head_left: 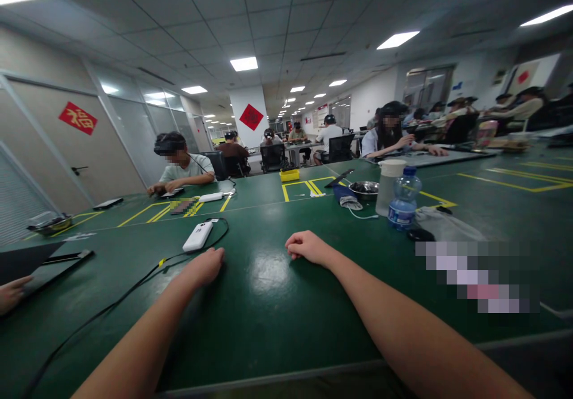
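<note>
My left hand (208, 265) rests on the green table (250, 226), its fingers curled in and partly hidden behind the back of the hand. Just beyond it lies a white power bank (197, 236) marked with black characters, and a black cable (129, 290) runs from there toward the lower left. Across a shiny patch of tabletop, my right hand (310, 247) is loosely closed with bent fingers near the surface. Nothing shows in either hand.
A blue-capped water bottle (402, 202), a frosted bottle (388, 190) and a metal bowl (364, 191) stand to the right. A yellow box (289, 175) sits farther back. At left, another person's hand (15, 294) touches a dark panel (27, 262). Several people sit beyond.
</note>
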Demonstrator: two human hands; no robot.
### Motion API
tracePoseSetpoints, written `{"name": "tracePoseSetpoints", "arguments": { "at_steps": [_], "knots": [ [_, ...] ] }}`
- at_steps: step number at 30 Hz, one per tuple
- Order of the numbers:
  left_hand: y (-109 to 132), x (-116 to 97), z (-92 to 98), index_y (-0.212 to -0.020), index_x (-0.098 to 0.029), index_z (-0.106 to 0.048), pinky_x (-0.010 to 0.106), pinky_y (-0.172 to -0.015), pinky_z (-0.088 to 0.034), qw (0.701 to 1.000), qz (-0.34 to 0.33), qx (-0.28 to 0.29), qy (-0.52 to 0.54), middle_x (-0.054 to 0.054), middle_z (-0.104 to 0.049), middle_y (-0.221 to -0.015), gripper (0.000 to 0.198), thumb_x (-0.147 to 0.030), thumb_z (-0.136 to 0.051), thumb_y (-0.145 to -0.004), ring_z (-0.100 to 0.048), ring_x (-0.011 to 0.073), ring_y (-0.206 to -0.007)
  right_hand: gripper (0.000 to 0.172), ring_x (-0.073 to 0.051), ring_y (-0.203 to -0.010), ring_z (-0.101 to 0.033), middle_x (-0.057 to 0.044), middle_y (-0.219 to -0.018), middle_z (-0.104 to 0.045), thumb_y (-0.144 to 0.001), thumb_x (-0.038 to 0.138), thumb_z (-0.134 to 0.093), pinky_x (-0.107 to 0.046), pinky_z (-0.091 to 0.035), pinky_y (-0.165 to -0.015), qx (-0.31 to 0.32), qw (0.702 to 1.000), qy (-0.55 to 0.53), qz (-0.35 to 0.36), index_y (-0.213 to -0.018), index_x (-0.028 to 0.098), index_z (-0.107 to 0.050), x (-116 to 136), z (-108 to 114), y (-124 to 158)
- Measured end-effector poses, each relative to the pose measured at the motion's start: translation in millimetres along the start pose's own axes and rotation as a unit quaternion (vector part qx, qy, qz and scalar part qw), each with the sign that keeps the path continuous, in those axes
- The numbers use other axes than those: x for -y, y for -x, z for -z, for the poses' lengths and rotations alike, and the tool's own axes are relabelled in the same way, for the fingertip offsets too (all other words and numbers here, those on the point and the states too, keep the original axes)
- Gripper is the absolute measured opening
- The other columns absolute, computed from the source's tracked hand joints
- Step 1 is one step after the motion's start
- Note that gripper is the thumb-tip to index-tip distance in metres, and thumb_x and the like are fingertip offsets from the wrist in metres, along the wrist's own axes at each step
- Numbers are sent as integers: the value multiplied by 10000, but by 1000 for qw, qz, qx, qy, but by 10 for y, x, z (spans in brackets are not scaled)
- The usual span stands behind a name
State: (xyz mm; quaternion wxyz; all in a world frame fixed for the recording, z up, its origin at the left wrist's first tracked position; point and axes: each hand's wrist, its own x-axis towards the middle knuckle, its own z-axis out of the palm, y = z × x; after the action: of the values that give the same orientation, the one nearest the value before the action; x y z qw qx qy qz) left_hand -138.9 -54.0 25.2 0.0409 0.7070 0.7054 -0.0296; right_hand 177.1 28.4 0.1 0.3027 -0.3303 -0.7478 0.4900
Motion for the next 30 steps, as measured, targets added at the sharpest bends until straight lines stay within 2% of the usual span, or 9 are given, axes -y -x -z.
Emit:
{"name": "tracePoseSetpoints", "arguments": {
  "at_steps": [4,7,11,16,19,21,24,27,30],
  "knots": [
    [372,672,-56,-850,-162,-560,319,-724,-421,996,89,-3,-6,124,-588,-935,200,-231,-395,-761,-575,224,-822,133,-95,-559,-605,-26,-681,-645,-712,139,-562,-185,-452,-545,4,1000,5,8,-823,111,-630,4,-1,0],
    [627,1015,-46,-850,-163,-576,319,-751,-424,992,128,5,16,117,-610,-920,213,-264,-443,-717,-583,237,-847,125,-96,-554,-602,-18,-658,-637,-709,145,-562,-184,-449,-537,8,1000,15,8,-810,115,-629,18,-1,-4],
    [789,1270,-31,-905,-158,-596,316,-723,-442,986,148,3,75,118,-640,-932,343,-404,-423,-741,-607,240,-820,132,-100,-565,-609,-21,-672,-640,-715,155,-552,-185,-451,-535,8,1000,29,8,-816,115,-626,35,3,0],
    [679,1350,-83,-853,-157,-598,329,-687,-441,980,179,7,89,106,-671,-828,316,-400,-436,-732,-625,258,-774,140,-98,-559,-600,-17,-659,-632,-718,159,-548,-188,-452,-541,9,999,39,13,-823,113,-628,32,0,0],
    [506,1140,-87,-806,-163,-591,314,-676,-430,984,168,4,53,99,-671,-813,231,-330,-457,-718,-622,251,-782,145,-96,-560,-598,-24,-674,-639,-722,161,-548,-191,-454,-551,11,999,33,11,-831,111,-629,25,-2,-6],
    [355,862,-71,-807,-160,-590,297,-673,-423,990,138,-3,35,100,-669,-840,209,-295,-453,-726,-617,235,-792,146,-96,-567,-600,-27,-680,-643,-721,159,-550,-190,-453,-557,12,999,36,7,-832,112,-632,30,2,-6],
    [91,274,-35,-802,-168,-597,269,-635,-415,996,75,-1,37,90,-669,-839,193,-280,-453,-738,-616,208,-763,141,-96,-576,-604,-23,-671,-643,-715,153,-554,-187,-454,-565,16,999,50,6,-823,116,-636,51,4,3],
    [-176,-396,-6,-784,-159,-618,262,-642,-415,998,18,-39,39,113,-673,-856,234,-340,-473,-751,-620,210,-777,139,-95,-574,-607,-23,-679,-649,-707,157,-561,-186,-457,-563,17,999,50,4,-819,120,-635,70,-2,8],
    [-402,-974,0,-702,-135,-639,256,-654,-426,995,3,-46,86,135,-675,-766,273,-333,-465,-772,-633,205,-738,145,-100,-565,-608,-26,-660,-648,-717,169,-549,-183,-454,-539,11,998,57,-3,-826,120,-631,72,18,1]
  ]
}}
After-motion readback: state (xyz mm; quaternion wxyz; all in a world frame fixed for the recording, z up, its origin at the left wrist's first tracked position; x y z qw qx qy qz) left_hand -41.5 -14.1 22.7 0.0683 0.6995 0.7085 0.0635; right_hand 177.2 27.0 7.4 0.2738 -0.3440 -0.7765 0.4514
